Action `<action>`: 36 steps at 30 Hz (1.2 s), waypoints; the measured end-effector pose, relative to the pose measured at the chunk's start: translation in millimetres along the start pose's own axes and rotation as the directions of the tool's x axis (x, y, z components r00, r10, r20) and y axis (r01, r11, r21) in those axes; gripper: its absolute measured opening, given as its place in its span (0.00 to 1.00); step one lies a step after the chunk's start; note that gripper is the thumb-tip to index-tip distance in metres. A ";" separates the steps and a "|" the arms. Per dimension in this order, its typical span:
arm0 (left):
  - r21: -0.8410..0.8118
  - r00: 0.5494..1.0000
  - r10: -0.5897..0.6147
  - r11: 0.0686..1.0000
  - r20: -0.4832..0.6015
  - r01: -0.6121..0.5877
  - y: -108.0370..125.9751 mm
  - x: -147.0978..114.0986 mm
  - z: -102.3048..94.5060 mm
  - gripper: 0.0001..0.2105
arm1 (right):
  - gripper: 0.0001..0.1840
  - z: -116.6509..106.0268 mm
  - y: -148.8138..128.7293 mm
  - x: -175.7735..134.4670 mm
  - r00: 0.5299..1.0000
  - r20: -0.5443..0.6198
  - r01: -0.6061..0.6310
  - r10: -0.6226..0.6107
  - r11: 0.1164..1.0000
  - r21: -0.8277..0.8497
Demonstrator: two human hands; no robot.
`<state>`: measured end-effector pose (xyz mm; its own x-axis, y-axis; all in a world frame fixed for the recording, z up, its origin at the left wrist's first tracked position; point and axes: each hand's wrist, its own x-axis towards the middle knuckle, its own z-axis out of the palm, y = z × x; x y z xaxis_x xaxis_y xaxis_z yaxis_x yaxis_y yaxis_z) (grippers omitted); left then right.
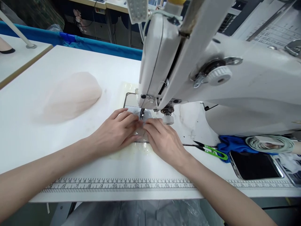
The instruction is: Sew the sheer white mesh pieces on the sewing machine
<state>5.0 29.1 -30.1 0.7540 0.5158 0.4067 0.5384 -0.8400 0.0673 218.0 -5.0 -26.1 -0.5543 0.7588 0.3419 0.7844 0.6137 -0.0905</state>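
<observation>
A white sewing machine [155, 56] stands over the table, its presser foot [142, 113] just beyond my fingertips. My left hand [119, 130] comes in from the left with bent fingers pressed together beside the foot. On the other side, my right hand [164, 139] is closed in a pinch, its fingertips almost meeting the left ones. Whatever lies between the fingers is hidden or too small to make out. Under the hands shows the shiny needle plate area [142, 138]. A sheer beige piece of fabric [75, 94] lies flat to the left.
Green-handled thread snips [213, 151] lie right of my hands, near a blue cloth [231, 146], a coiled pale cord [270, 143] and a dark-screened phone [256, 164]. A printed ruler [115, 185] runs along the front edge. Blue fabric [101, 48] borders the back.
</observation>
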 end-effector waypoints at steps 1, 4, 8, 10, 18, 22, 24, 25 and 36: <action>0.013 1.000 0.011 1.000 -0.009 -0.011 0.6 0.1 0.2 0.19 | 0.13 -0.5 1.0 0.4 1.000 -0.002 -0.003 0.003 1.000 -0.024; 0.067 1.000 0.020 0.998 -0.020 -0.019 3.1 -1.1 0.7 0.20 | 0.11 -1.0 4.4 1.1 0.999 -0.037 0.003 -0.007 0.996 -0.090; 0.080 1.000 0.000 0.997 0.004 -0.001 6.4 -4.1 1.2 0.20 | 0.14 -0.7 7.7 1.1 0.999 -0.046 -0.004 -0.002 0.992 -0.126; 0.062 1.000 -0.013 0.998 0.001 0.013 7.5 -4.5 1.2 0.21 | 0.16 -0.8 8.3 1.2 0.999 -0.037 -0.005 0.000 0.990 -0.142; 0.120 1.000 -0.011 0.993 0.024 0.008 8.4 -2.5 -0.9 0.22 | 0.17 -0.7 8.9 0.9 1.000 -0.025 0.012 -0.016 0.987 -0.160; 0.126 1.000 -0.009 0.992 0.018 0.007 8.8 -2.7 -0.8 0.23 | 0.17 1.1 9.7 0.5 1.000 -0.018 0.013 -0.016 0.984 -0.176; 0.112 1.000 -0.009 0.994 0.008 0.008 8.9 -2.9 -0.3 0.23 | 0.18 2.0 10.0 0.5 1.000 -0.018 0.017 -0.020 0.984 -0.180; 0.106 1.000 -0.009 0.994 0.004 0.009 8.9 -2.8 0.0 0.22 | 0.18 2.2 10.1 0.5 1.000 -0.017 0.018 -0.021 0.983 -0.181; 0.140 1.000 -0.005 0.990 0.004 0.005 5.8 -2.6 2.3 0.24 | 0.19 1.0 11.4 2.0 0.999 -0.015 0.028 -0.031 0.979 -0.204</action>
<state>7.0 23.3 -32.9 0.7525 0.5210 0.4029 0.5894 -0.8057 -0.0590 225.5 3.7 -27.3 -0.5744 0.7359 0.3585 0.8090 0.5770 0.1117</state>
